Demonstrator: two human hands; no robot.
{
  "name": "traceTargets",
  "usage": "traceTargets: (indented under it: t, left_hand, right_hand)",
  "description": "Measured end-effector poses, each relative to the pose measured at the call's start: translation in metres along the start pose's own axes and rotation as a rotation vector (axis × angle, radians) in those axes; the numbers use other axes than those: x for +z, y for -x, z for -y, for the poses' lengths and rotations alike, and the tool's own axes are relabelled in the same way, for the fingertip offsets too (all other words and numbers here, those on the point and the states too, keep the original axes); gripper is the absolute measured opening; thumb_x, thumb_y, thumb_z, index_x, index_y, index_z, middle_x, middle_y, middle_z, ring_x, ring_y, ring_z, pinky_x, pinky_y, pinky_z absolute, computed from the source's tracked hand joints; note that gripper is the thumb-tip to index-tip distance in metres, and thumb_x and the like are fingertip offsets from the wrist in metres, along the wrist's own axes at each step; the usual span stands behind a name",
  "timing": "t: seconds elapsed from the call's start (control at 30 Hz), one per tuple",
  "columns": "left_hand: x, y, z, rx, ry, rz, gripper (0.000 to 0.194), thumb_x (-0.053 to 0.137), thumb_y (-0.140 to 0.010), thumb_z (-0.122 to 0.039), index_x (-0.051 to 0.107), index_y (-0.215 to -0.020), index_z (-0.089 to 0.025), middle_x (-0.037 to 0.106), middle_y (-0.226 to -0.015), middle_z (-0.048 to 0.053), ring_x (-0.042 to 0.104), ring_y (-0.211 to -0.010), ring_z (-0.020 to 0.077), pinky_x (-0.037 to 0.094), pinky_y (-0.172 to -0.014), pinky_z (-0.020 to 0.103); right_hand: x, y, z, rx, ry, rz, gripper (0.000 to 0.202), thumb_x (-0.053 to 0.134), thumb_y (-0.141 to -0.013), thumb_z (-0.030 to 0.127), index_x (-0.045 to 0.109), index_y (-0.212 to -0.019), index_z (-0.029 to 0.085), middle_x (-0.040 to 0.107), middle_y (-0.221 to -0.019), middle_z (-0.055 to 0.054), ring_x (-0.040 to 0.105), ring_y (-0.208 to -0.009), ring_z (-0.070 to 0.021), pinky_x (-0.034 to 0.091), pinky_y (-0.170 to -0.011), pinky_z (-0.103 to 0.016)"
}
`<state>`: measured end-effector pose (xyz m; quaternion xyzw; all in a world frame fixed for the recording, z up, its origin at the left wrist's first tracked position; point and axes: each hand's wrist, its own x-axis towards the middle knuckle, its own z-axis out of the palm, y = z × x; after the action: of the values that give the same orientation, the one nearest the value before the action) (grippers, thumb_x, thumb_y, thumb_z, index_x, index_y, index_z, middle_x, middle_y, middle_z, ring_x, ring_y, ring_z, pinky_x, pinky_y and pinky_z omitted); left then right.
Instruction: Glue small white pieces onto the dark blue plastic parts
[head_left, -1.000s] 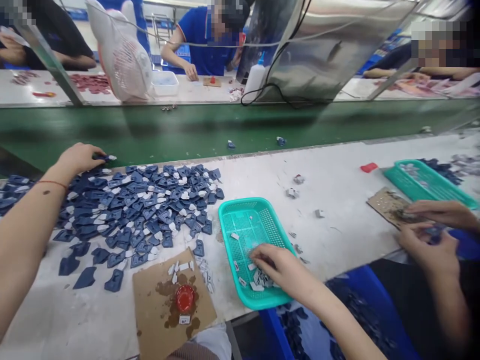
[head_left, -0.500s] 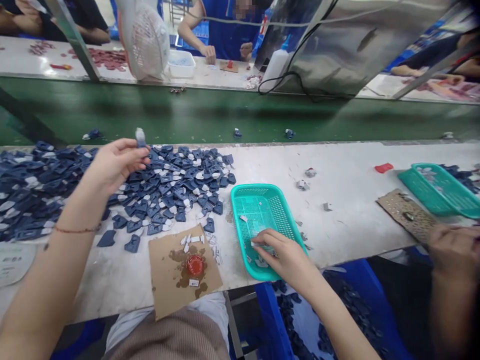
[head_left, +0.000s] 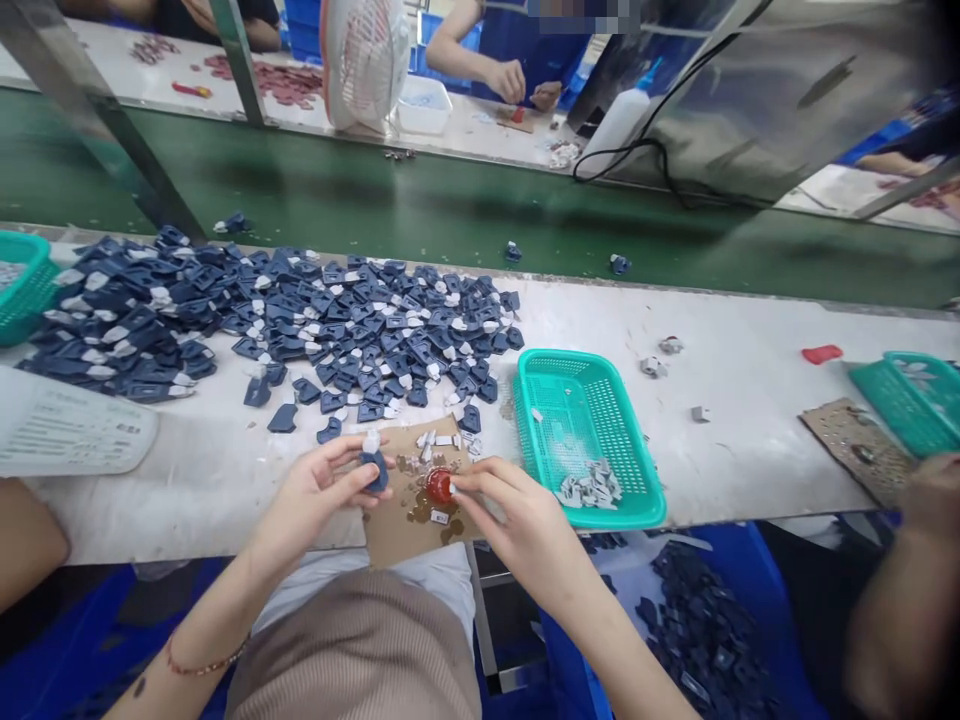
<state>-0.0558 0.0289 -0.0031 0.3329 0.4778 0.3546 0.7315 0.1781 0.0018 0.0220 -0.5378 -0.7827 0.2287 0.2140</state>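
My left hand (head_left: 319, 490) is closed on a dark blue plastic piece with a white tip (head_left: 375, 473), held upright over the left edge of a wet-spotted cardboard sheet (head_left: 386, 545). On the cardboard sits a round red cap (head_left: 437, 484). My right hand (head_left: 517, 515) pinches a small whitish part (head_left: 451, 489) right at the cap's edge; the fingers hide most of it. A few small white parts (head_left: 442, 440) lie at the cardboard's top edge, and one (head_left: 440, 517) lies below the cap.
A heap of blue pieces (head_left: 360, 320) spreads behind my hands. Right of the cardboard stands a green basket (head_left: 652, 500) with small grey-white parts inside. A whitish container (head_left: 75, 425) is at left. A co-worker's blurred hand (head_left: 930, 500) shows at right. Below is a blue crate (head_left: 765, 600).
My left hand has come down from the heap to the cardboard with the blue piece. The right hand has moved from the basket to the red cap. The view has shifted.
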Motion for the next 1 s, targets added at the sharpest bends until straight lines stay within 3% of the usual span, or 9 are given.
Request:
traceTargets:
  t: [0.13,0.3,0.4,0.6,0.7,0.83,1.0]
  left_hand:
    - [-0.004,0.01,0.012,0.009,0.024,-0.015,0.03,0.077,-0.076,-0.033,0.062,-0.097,-0.017,0.074,-0.1,0.008,0.068,-0.069,0.0119,0.052,-0.056,0.018]
    - [-0.004,0.016,0.016,0.007,0.053,-0.007,0.026,0.076,-0.076,-0.032,0.06,-0.091,-0.018,0.074,-0.101,0.005,0.067,-0.078,0.0123,0.053,-0.066,0.02]
    - [-0.004,0.017,0.021,0.016,0.041,-0.031,0.027,0.076,-0.075,-0.032,0.061,-0.093,-0.018,0.074,-0.09,0.003,0.067,-0.077,0.0124,0.052,-0.072,0.021]
    - [-0.002,0.014,0.031,0.013,0.053,-0.061,0.029,0.077,-0.072,-0.031,0.06,-0.091,-0.017,0.07,-0.067,0.0,0.066,-0.073,0.0144,0.051,-0.067,0.022]
    - [0.003,0.014,0.031,0.039,0.098,-0.054,0.028,0.079,-0.07,-0.026,0.06,-0.088,-0.016,0.07,-0.068,0.0,0.067,-0.074,0.014,0.051,-0.068,0.021]
    - [0.011,0.017,0.027,0.068,0.136,-0.03,0.026,0.081,-0.066,-0.024,0.063,-0.083,-0.016,0.075,-0.089,0.004,0.07,-0.081,0.016,0.055,-0.075,0.024]
    - [0.02,0.023,0.025,0.141,0.15,-0.004,0.019,0.08,-0.07,-0.021,0.066,-0.083,-0.017,0.075,-0.092,0.004,0.071,-0.084,0.0165,0.057,-0.079,0.026]
  right_hand:
    - [0.008,-0.006,0.005,-0.012,0.146,0.045,0.016,0.052,-0.094,0.015,0.067,-0.087,0.015,0.064,-0.083,-0.008,0.063,-0.078,-0.0212,0.054,-0.069,-0.033]
    - [0.006,-0.01,0.012,0.013,0.206,0.088,0.018,0.054,-0.093,0.013,0.065,-0.08,0.015,0.064,-0.082,-0.007,0.064,-0.075,-0.0202,0.054,-0.068,-0.032]
    - [0.006,-0.012,0.014,0.029,0.213,0.106,0.019,0.054,-0.093,0.013,0.065,-0.078,0.016,0.064,-0.081,-0.007,0.064,-0.075,-0.0198,0.055,-0.067,-0.031]
    - [0.009,-0.011,0.015,0.046,0.243,0.094,0.019,0.055,-0.092,0.012,0.064,-0.077,0.018,0.064,-0.079,-0.006,0.065,-0.074,-0.0198,0.054,-0.067,-0.03]
    - [0.009,-0.01,0.015,0.063,0.216,0.088,0.019,0.054,-0.092,0.013,0.066,-0.079,0.017,0.065,-0.079,-0.007,0.065,-0.074,-0.0199,0.054,-0.067,-0.031]
    - [0.002,-0.009,0.017,0.135,0.054,0.036,0.014,0.058,-0.09,0.013,0.069,-0.082,0.017,0.068,-0.084,-0.008,0.066,-0.079,-0.0207,0.054,-0.07,-0.032]
    - [-0.007,-0.007,0.035,0.206,-0.324,-0.107,0.005,0.068,-0.084,0.022,0.073,-0.085,0.022,0.072,-0.089,-0.005,0.067,-0.086,-0.0201,0.055,-0.078,-0.033]
